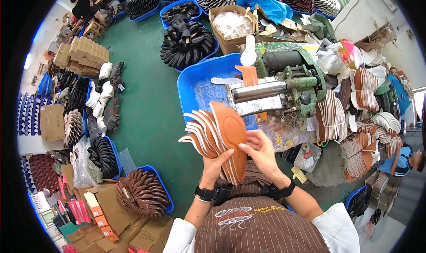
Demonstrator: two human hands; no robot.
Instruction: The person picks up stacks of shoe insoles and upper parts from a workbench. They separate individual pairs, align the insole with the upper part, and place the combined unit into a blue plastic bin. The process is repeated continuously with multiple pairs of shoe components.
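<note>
A fanned stack of tan insoles with white undersides (205,135) is gripped in my left hand (213,168), its thumb lying across the front near the heel ends. My right hand (262,152) pinches the right edge of the front insole (231,128), thumb on its tan face and fingers curled at the edge. Just beyond the stack stands a green machine (306,91) with a shiny metal roller (259,92). Behind the roller a tan insole (247,74) sticks up, and a white insole (250,53) is above it. Another pale insole (225,81) lies left of them.
A blue tub (188,82) sits left of the machine. Bundled insoles (330,115) crowd the right side. Blue tubs of black shoes (188,44) stand on the green floor (146,106), with cardboard boxes (113,204) at lower left. Other people (84,9) are farther off.
</note>
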